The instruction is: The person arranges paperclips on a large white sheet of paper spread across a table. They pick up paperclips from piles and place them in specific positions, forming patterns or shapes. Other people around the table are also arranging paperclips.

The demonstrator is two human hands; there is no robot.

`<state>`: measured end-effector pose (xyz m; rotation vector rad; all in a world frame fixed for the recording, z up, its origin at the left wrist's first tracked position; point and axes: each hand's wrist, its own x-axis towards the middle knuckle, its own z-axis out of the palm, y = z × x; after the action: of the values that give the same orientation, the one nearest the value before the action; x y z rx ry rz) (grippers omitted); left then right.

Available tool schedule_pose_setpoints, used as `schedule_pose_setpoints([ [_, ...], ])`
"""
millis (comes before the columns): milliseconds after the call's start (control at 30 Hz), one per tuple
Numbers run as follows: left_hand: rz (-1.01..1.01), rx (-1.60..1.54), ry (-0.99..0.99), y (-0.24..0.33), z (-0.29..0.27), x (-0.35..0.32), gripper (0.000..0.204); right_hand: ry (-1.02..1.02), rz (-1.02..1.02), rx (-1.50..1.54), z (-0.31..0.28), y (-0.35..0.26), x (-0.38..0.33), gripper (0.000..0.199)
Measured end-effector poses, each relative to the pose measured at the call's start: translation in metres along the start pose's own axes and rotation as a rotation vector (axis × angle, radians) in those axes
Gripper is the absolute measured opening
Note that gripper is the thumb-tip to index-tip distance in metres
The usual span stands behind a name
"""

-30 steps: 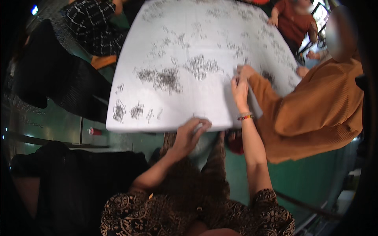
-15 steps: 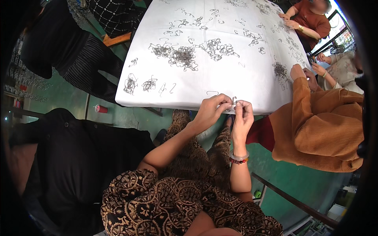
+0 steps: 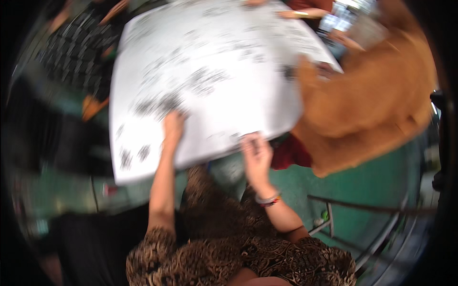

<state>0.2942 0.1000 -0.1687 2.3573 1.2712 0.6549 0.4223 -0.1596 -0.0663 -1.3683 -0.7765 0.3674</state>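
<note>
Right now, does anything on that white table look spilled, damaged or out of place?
Nothing stands out. The white table carries scattered dark clusters of small pieces, loose but all on top. The left hand rests among them; the right hand sits at the near edge. Motion blur hides finer detail.

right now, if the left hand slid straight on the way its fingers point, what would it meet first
Probably the nearest dark cluster of small pieces on the white table surface. The left hand lies on that surface, fingers pointing up the table. The picture is blurred, so the gap is unclear.
</note>
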Motion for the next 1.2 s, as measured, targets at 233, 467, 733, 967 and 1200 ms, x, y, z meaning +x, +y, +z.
schedule_pose_setpoints([
  [233, 0.179, 0.068, 0.074, -0.005, -0.009, 0.007, 0.01, 0.018, -0.047, -0.024, -0.011, -0.001, 0.004, 0.008],
  [467, 0.024, -0.584, 0.002, 0.046, -0.041, -0.011, 0.015, 0.059, -0.046, 0.009, -0.015, -0.007, -0.011, 0.009],
  [733, -0.004, -0.964, -0.061, 0.134, -0.059, -0.045, 0.013, 0.11, 0.011, 0.039, -0.02, -0.007, -0.024, 0.011],
  [967, -0.043, -0.821, 0.028, 0.083, -0.004, 0.003, 0.014, 0.157, 0.011, 0.035, -0.026, -0.007, -0.031, 0.01],
  [1200, 0.243, 0.52, -0.077, 0.015, 0.02, 0.016, 0.012, 0.201, -0.004, 0.102, -0.041, -0.006, -0.03, 0.01],
])
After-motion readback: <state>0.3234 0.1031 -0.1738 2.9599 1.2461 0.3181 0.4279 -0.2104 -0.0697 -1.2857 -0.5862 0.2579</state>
